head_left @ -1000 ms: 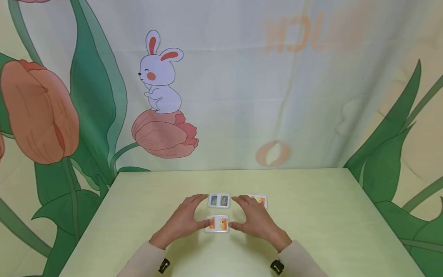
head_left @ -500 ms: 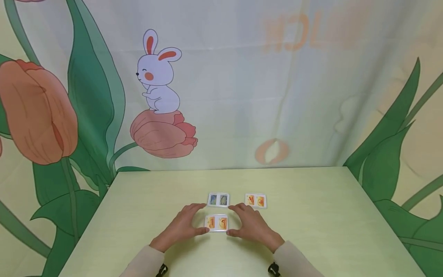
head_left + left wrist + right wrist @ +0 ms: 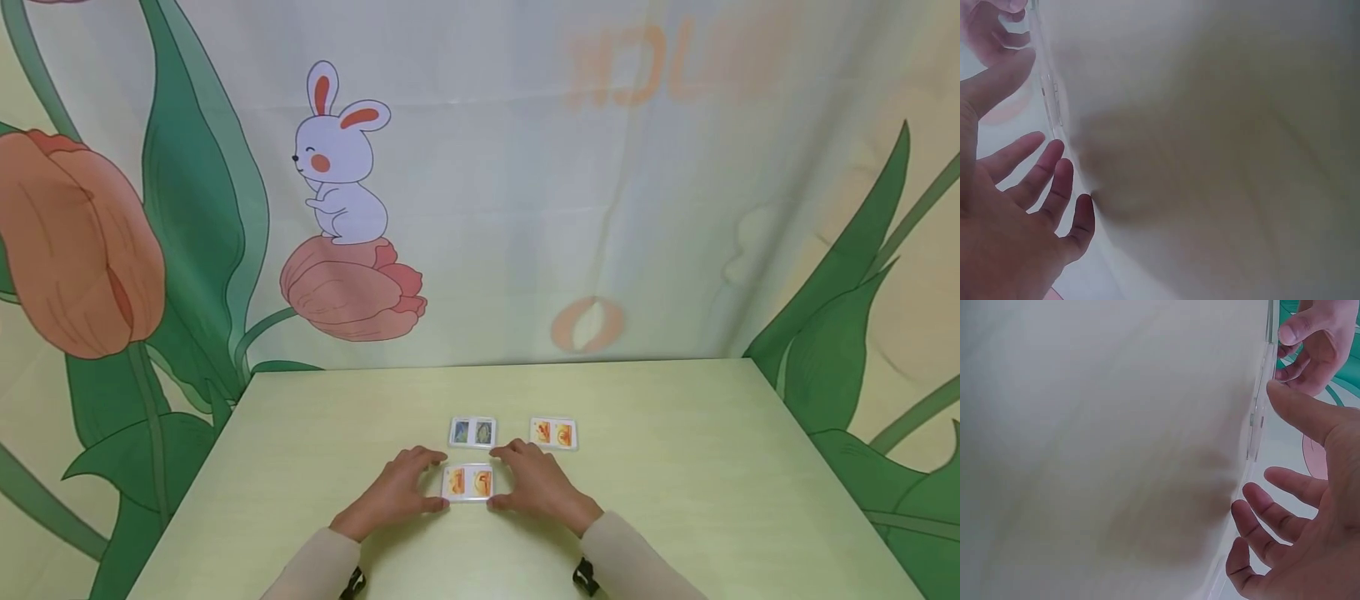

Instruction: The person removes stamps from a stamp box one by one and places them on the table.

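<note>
A flat, clear-edged card case (image 3: 468, 482) with two orange pictures lies nearest me on the table. My left hand (image 3: 393, 492) curves along its left side, thumb tip at the near corner and index fingertip just past the far corner. Mirroring it, my right hand (image 3: 546, 487) is at the right side with the thumb at the near right corner. Both hands have loosely bent, spread fingers. In the left wrist view the thumb and fingers (image 3: 1057, 181) stand apart beside the clear edge (image 3: 1050, 103). The right wrist view likewise shows spread fingers (image 3: 1266, 512).
Behind the near case lies a similar case (image 3: 473, 432) with two dark blue-grey pictures. To its right is another case (image 3: 553, 433) with orange pictures. The pale green table (image 3: 675, 467) ends at a cloth backdrop (image 3: 510, 208) printed with a rabbit and tulips.
Both hands have drawn slightly toward me, their fingertips leaving the sides of the blue-grey case. The left thumb has slid off the near case's face to its corner. The right-hand case is uncovered.
</note>
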Available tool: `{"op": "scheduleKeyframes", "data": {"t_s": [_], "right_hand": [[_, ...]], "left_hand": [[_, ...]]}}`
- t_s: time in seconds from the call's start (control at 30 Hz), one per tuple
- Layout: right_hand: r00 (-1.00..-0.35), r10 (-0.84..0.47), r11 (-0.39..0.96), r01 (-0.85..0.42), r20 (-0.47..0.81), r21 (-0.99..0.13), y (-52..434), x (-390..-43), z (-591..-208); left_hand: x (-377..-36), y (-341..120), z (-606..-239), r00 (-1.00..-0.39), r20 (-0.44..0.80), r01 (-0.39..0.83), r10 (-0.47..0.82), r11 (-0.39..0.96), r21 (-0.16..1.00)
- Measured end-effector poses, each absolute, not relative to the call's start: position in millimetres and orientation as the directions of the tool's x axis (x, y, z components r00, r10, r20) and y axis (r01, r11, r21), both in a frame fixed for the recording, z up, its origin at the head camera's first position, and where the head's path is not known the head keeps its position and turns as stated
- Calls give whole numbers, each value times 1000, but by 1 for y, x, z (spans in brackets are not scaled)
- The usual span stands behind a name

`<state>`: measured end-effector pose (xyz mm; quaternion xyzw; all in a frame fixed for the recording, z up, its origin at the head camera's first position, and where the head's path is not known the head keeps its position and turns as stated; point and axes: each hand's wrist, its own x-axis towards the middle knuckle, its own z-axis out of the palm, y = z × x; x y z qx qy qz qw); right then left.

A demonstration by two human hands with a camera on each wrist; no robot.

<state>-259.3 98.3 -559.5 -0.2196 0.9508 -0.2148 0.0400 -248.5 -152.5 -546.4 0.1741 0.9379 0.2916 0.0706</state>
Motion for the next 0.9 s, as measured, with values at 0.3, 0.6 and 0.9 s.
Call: {"op": "scheduleKeyframes", "data": {"t_s": [0.3, 0.6, 0.9], "right_hand": [[-897, -442, 823, -399, -14, -405, 94, -261, -558], [-894, -447, 819, -403, -14, -409, 93, -261, -556], [-891, -452, 826, -403, -37, -394, 102, -262, -557]], "left_hand": [[-253, -153, -549, -923, -37, 299, 383, 773, 560], [-253, -152, -548, -920, -34, 308, 390, 774, 554], [-252, -142, -544, -910, -45, 323, 411, 774, 544]]}}
